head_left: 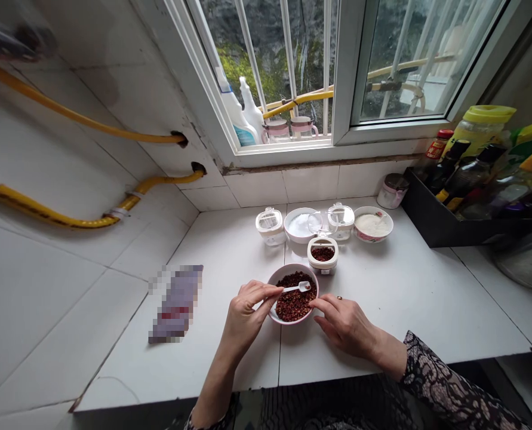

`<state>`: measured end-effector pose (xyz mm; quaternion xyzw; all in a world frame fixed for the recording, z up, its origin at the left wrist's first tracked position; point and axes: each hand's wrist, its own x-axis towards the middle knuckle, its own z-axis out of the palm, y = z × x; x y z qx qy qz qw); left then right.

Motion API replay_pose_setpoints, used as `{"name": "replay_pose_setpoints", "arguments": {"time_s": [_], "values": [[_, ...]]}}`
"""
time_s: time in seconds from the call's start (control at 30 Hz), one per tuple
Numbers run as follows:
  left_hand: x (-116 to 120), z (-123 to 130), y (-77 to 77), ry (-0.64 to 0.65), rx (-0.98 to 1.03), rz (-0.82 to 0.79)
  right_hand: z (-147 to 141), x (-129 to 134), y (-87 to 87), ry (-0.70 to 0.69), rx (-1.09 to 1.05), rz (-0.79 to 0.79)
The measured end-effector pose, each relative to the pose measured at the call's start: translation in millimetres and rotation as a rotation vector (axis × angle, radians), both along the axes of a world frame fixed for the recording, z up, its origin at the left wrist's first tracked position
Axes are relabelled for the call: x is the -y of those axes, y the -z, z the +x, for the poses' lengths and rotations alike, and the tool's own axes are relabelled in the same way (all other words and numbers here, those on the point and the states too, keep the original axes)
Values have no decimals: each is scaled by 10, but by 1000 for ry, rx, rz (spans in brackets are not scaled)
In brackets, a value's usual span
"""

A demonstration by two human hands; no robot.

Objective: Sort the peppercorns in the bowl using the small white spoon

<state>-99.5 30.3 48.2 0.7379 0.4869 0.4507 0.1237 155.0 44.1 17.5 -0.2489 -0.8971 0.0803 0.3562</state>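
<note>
My left hand (250, 307) pinches a small white spoon (298, 288) by its handle. The spoon's scoop is over a white bowl (271, 280) of dark red peppercorns (292, 307); a little bit of something reddish shows in the scoop. My right hand (346, 322) is at the bowl's right side, its curled thumb and index finger at the rim. Just behind the bowl stands a small clear spice jar (323, 269) with a cream-coloured rim, its lid raised and peppercorns inside.
Behind are two more clear jars, left (270, 236) and right (343, 230), a bowl of white grains (302, 222) and a patterned bowl (373, 236). A black bottle box (436, 227) stands right. A blurred-out purple packet (178, 304) lies left. The counter's front edge is near me.
</note>
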Motion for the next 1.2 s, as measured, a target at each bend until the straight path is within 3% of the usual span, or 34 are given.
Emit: {"name": "replay_pose_setpoints", "arguments": {"time_s": [0.2, 0.37, 0.57, 0.7, 0.8, 1.03, 1.2], "values": [[16, -82, -87, -50, 103, -35, 9, 2, 17, -5, 14, -20], [-90, -53, -283, -82, 106, 52, -4, -1, 5, 3, 4, -5], [-350, 244, -491, -67, -145, 348, 1, 3, 11, 11, 14, -7], [-432, 419, -438, 39, -383, 483, 5, 10, 20, 11, 28, -26], [-424, 455, -387, 95, -442, 506, 2, 11, 18, 16, 32, -26], [-261, 228, -407, -17, -164, 374, -2, 4, -4, 9, 19, -10], [-80, -102, -371, 78, -149, 155, -6, 10, -15, -6, 3, -2]]}}
